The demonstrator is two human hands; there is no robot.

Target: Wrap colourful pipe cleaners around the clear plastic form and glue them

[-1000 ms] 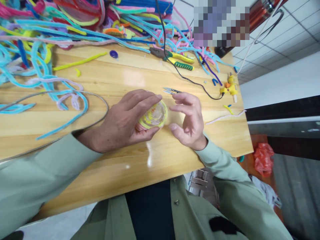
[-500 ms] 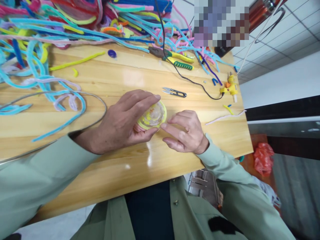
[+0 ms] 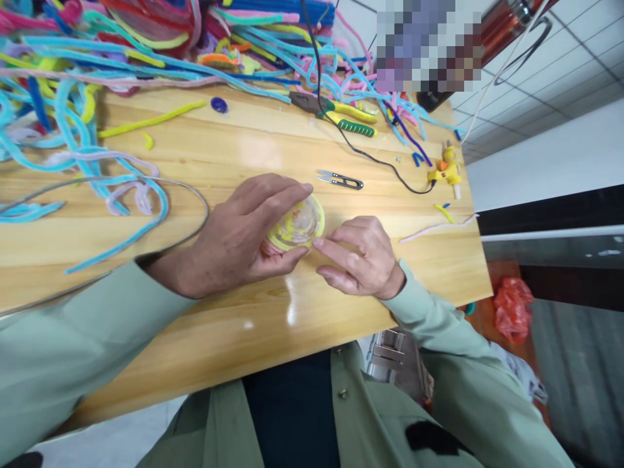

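My left hand (image 3: 238, 234) is closed around a round, cup-like piece (image 3: 299, 224) with a yellow fuzzy rim, a pinkish side and a pale, mottled yellow-and-clear end facing up. Fingers lie over its far edge and the thumb along its near edge, hiding much of the side. Beside it is my right hand (image 3: 361, 257), its index fingertip at the rim's right edge. The right thumb stands apart below the index finger, and nothing shows between them. Just beyond the hands lie thread snips (image 3: 341, 180) on the wooden table (image 3: 234, 338).
Pipe cleaners (image 3: 160, 55) in many colours heap along the back and left. Green-handled pliers (image 3: 336, 114) lie at the back beneath a black cable. A yellow glue gun (image 3: 446, 170) sits near the right edge. A thin grey wire (image 3: 205, 201) loops by my left forearm.
Both hands and the round piece stay nearly in place. The view shifts very slightly, and I cannot make out any change in grip.
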